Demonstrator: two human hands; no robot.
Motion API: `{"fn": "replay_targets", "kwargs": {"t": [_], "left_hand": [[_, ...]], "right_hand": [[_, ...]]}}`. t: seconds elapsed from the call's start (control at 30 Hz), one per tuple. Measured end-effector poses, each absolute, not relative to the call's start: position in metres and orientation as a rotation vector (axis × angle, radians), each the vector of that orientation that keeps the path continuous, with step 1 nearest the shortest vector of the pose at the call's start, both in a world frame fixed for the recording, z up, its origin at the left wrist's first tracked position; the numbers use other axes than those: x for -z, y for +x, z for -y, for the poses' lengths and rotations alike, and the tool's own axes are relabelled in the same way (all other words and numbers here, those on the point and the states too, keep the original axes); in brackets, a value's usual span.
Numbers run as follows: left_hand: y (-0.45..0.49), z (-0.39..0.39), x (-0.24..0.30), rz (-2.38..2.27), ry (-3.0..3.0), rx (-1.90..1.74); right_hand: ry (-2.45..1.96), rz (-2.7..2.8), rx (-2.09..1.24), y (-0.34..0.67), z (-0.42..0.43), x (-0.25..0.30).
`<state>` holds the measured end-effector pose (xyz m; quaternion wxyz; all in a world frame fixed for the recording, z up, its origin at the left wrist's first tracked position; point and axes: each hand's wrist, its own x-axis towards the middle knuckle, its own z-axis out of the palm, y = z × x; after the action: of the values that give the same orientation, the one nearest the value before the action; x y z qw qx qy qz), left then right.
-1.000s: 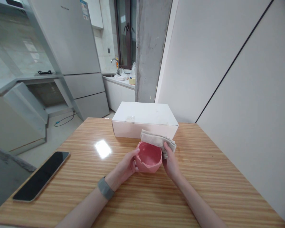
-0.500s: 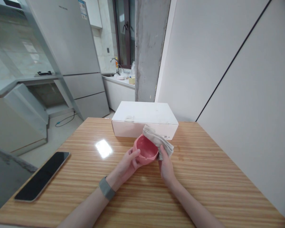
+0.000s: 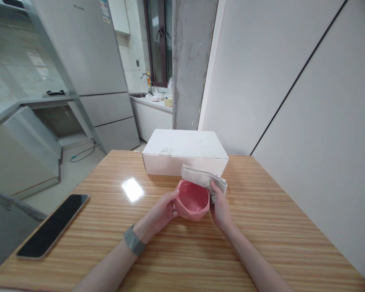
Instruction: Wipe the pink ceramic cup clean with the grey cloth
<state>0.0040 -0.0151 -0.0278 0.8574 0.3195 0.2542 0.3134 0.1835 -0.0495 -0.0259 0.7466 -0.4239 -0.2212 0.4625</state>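
My left hand (image 3: 160, 213) grips the outer side of a faceted pink bowl (image 3: 192, 200), which is held just above the wooden table, tilted with its inside facing me. My right hand (image 3: 220, 205) pinches a folded beige cloth (image 3: 202, 179) at the bowl's right side. The cloth lies across the far right rim. A grey band (image 3: 134, 241) circles my left wrist. The bowl's underside is hidden.
A white cardboard box (image 3: 185, 153) stands just beyond the bowl on the striped wooden table (image 3: 261, 243). A black smartphone (image 3: 52, 226) lies near the table's left edge. A refrigerator, concrete pillar, and sink counter stand behind the table.
The bowl has turned back toward me and shifted right. The cloth now lies flatter along the far rim, and my right hand has moved up and right with it.
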Motion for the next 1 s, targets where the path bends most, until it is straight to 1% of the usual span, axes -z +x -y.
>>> {"fn": "replay_targets", "kwargs": {"t": [0.1, 0.2, 0.33, 0.63, 0.87, 1.0], "left_hand": [[0.002, 0.016, 0.028, -0.522, 0.671, -0.633], [0.005, 0.016, 0.028, -0.524, 0.669, -0.686], [0.010, 0.017, 0.026, -0.523, 0.702, -0.805], [0.015, 0.019, 0.023, -0.452, 0.670, -0.955], [0.012, 0.021, 0.013, -0.385, 0.663, -0.823], [0.010, 0.019, 0.015, -0.457, 0.605, -0.749]], "right_hand": [[-0.909, 0.490, -1.065, 0.184, 0.050, 0.022], [-0.902, 0.515, -1.067, 0.183, 0.050, 0.021], [-0.916, 0.529, -1.037, 0.180, 0.049, 0.027], [-0.975, 0.608, -0.908, 0.149, 0.058, 0.039], [-0.960, 0.576, -0.897, 0.160, 0.057, 0.034], [-0.951, 0.563, -0.898, 0.175, 0.053, 0.030]]}}
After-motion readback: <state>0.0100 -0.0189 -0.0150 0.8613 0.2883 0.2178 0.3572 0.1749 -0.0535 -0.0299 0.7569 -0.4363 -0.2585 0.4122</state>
